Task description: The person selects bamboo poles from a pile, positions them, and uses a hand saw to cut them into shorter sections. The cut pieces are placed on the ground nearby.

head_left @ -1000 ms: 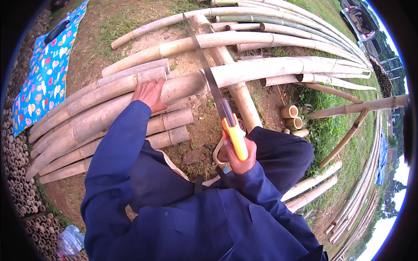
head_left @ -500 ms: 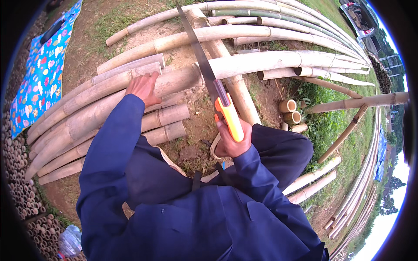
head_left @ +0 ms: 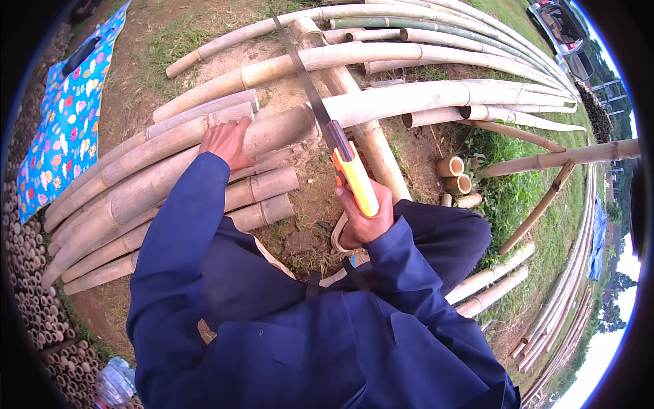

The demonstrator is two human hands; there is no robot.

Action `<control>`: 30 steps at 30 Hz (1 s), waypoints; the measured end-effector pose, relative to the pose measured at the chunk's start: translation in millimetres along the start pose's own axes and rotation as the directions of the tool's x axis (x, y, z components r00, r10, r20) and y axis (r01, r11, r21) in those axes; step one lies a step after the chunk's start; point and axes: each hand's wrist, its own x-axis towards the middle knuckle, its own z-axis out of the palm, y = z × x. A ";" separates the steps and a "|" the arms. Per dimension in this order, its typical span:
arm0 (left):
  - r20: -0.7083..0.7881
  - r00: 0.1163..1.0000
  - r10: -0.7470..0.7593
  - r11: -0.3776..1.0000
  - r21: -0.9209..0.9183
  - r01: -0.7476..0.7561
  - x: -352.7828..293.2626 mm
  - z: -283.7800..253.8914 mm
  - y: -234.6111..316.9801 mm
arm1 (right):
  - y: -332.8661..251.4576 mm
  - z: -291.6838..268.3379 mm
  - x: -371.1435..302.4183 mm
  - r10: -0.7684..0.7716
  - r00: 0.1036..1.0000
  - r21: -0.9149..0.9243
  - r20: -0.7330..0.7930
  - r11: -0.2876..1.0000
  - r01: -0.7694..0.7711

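Observation:
A thick bamboo pole (head_left: 402, 101) runs crosswise in front of me, propped on another bamboo pole (head_left: 378, 153) lying beneath it. My left hand (head_left: 228, 144) is wrapped over the thick pole, left of the saw. In my right hand (head_left: 373, 211) is the orange-and-yellow handle of a handsaw (head_left: 313, 99). Its long dark blade lies across the thick pole, pointing away from me, just right of a darker stretch of the pole. Whether the teeth have cut into the bamboo is hidden. My fingers close round the handle.
Cut bamboo lengths (head_left: 262, 187) lie beside my left arm. Long poles (head_left: 470, 51) stretch to the far right. Short bamboo pieces (head_left: 450, 166) sit by the grass. A blue patterned sheet (head_left: 75, 112), stacked bamboo rings (head_left: 41, 300) and a plastic bottle (head_left: 116, 382) are at left.
The saw and my right hand have shifted slightly left, and the blade's angle differs a little. My left hand keeps its place on the thick pole.

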 end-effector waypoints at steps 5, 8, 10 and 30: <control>-0.186 0.979 0.083 0.996 -0.004 -0.085 -7.3 9.0 -8.9 | 8.8 3.9 -5.3 -0.054 0.994 0.094 -0.091 0.994 0.063; -0.372 0.926 0.067 0.997 -0.013 -0.077 -8.0 16.2 -8.4 | 16.3 5.1 -3.9 -0.175 0.979 0.008 -0.105 0.984 0.177; -0.054 0.998 -0.043 0.999 -0.016 0.042 2.3 -0.2 3.2 | 10.7 3.0 -3.8 -0.046 0.997 0.072 -0.063 0.996 0.051; 0.041 0.999 -0.031 0.999 -0.008 0.031 1.6 -8.9 -7.5 | -6.0 -18.7 -67.2 0.001 1.000 -0.092 -0.009 0.996 -0.002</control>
